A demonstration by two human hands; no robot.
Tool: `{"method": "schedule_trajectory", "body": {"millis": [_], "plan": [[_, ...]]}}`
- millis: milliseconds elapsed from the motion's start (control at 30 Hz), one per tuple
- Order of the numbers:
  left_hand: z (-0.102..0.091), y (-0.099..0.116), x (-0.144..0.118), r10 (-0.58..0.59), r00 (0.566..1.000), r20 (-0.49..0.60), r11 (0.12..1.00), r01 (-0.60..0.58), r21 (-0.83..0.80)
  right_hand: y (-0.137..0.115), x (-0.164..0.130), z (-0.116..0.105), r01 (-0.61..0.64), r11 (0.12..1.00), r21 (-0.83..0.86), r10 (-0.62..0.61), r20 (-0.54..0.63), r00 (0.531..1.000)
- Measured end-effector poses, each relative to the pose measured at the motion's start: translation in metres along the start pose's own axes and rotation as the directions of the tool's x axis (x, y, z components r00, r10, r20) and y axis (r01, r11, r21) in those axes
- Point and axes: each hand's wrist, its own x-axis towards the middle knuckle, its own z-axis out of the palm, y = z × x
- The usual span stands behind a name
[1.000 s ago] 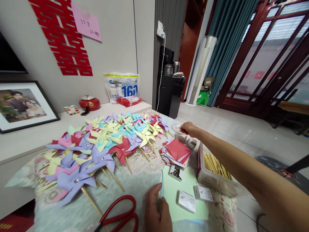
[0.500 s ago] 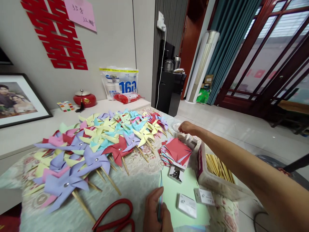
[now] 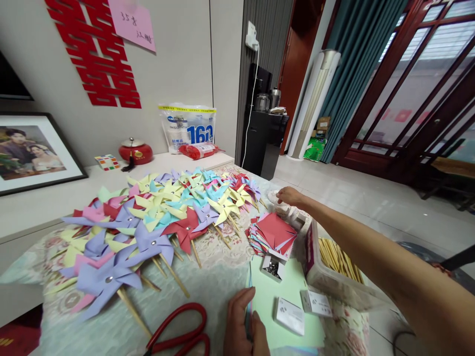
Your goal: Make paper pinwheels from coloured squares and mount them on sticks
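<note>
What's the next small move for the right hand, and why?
Probably close the fingers on a piece and draw back toward the green sheet: the right hand is stretched over the clear container at the far table edge, while the left hand pinches the paper stack.

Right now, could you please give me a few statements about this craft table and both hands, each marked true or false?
1. The left hand pinches the edge of a stack of paper sheets. True.
2. The right hand holds the red scissors. False: the scissors lie untouched on the table near the left hand; the right hand reaches out to the far edge of the table, beyond the pile of red paper squares.
3. The pinwheels have wooden sticks. True.
4. The clear plastic tub is full of pinwheels. False: it holds wooden sticks.
5. A small open box of metal pins sits on the green sheet. True.
</note>
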Motion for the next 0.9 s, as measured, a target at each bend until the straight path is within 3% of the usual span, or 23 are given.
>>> {"method": "schedule_trajectory", "body": {"millis": [233,367,600,733,833,900], "plan": [[-0.002,0.005,0.002,0.041,0.999,-0.001,0.999,-0.041,0.016,-0.002,-0.017,-0.008,0.001,0.962,0.273,-0.006,0.016,1.0],[-0.005,0.012,0.004,0.032,0.999,0.016,0.999,-0.032,0.026,-0.004,-0.035,-0.016,0.035,0.922,0.387,-0.017,-0.052,0.999],[-0.012,0.027,0.004,0.14,0.985,0.104,0.987,-0.147,0.058,-0.023,-0.112,-0.026,0.13,0.833,0.538,-0.012,-0.218,0.976],[-0.02,0.031,0.007,0.159,0.98,0.123,0.981,-0.171,0.091,-0.044,-0.173,-0.011,0.31,0.692,0.652,-0.237,-0.201,0.951],[-0.029,0.029,0.014,0.135,0.986,0.096,0.981,-0.146,0.128,-0.057,-0.21,0.014,0.303,0.695,0.652,-0.331,-0.084,0.94],[-0.035,0.028,0.019,0.101,0.991,0.088,0.982,-0.113,0.15,-0.063,-0.229,0.034,0.355,0.76,0.545,-0.378,-0.075,0.923]]}}
